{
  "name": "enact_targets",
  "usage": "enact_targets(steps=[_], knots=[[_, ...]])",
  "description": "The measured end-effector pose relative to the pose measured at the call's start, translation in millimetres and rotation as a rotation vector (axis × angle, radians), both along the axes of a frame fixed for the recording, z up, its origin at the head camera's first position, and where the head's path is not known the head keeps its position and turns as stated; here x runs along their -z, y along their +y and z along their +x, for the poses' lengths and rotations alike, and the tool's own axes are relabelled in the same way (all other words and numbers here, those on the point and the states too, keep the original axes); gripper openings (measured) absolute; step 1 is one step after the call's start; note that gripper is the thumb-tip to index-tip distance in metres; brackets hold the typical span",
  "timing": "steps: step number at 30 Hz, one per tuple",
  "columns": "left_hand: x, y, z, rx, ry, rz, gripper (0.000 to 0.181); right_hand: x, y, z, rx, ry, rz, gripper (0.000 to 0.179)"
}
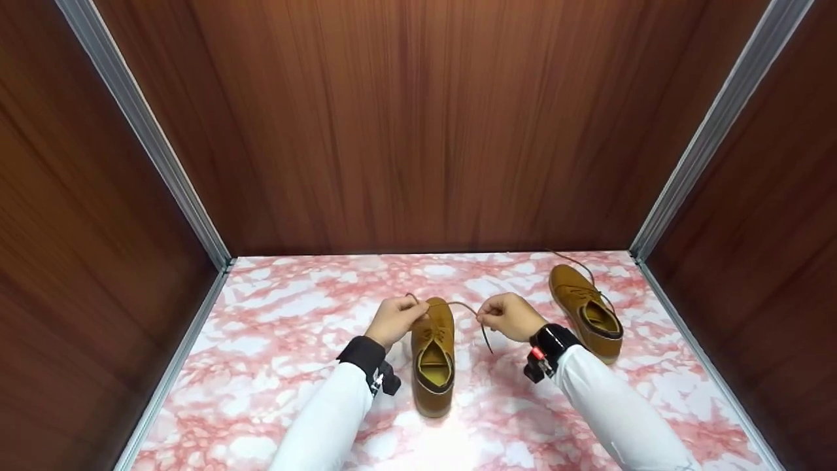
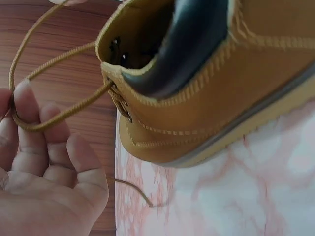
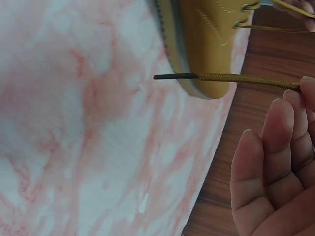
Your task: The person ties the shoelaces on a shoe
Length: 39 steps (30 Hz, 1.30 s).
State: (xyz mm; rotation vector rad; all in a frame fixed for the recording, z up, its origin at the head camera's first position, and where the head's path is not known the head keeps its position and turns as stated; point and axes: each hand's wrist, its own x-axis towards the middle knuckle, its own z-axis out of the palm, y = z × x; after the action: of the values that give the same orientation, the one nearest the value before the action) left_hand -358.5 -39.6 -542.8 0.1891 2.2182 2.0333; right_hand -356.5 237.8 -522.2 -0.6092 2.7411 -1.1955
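A tan lace-up shoe (image 1: 433, 395) is set mid-way along the counter (image 1: 274, 373), toe far. Its shoelace (image 3: 246, 78) is pinched by the nearly closed left hand (image 1: 395, 320) and, near its dark tip (image 3: 174, 76), by the similarly closed right hand (image 1: 512, 316); a matching shoe (image 1: 598, 341) is placed right.

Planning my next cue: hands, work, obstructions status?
Left hand, right hand pinching thin brown woven lace. Dark-collared tan shoe upright, no bow. Matching tan shoe right, clear of hands.

Matt leather-look shoe (image 2: 206, 105), woven lace (image 3: 246, 79)
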Motion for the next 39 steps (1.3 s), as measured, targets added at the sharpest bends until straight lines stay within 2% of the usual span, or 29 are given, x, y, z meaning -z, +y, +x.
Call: enact_targets(steps=[5, 8, 13, 18, 25, 36, 39], knots=[[0.1, -2.8, -2.1, 0.007, 0.034, -0.030, 0.017, -8.8, -2, 0.7, -0.005, -0.007, -0.025, 0.011], [-1.5, -3.6, -2.2, 0.011, 0.013, -0.015, 0.016, -13.2, -5, 1.6, -0.017, -0.016, -0.058, 0.011], [-3.7, -3.8, -0.5, 0.019, -0.060, 0.053, 0.024, -17.2, -11, 3.8, -0.030, -0.039, -0.116, 0.014], [-3.8, -3.9, 0.7, 0.018, -0.063, 0.053, 0.029, -18.2, -17, 6.2, -0.025, -0.085, -0.169, 0.016], [-3.7, -2.7, 1.2, 0.021, -0.051, 0.029, 0.024, -21.0, -24, 9.5, -0.011, -0.121, -0.223, 0.019], [3.3, -0.2, -1.6, 0.000, -0.017, -0.033, 0.018, -22.7, -37, 12.7, 0.001, -0.088, -0.266, 0.017], [3.4, 0.3, -0.5, 0.003, -0.013, -0.049, 0.018, -33.4, -43, 21.8, 0.001, -0.051, -0.284, 0.015]])
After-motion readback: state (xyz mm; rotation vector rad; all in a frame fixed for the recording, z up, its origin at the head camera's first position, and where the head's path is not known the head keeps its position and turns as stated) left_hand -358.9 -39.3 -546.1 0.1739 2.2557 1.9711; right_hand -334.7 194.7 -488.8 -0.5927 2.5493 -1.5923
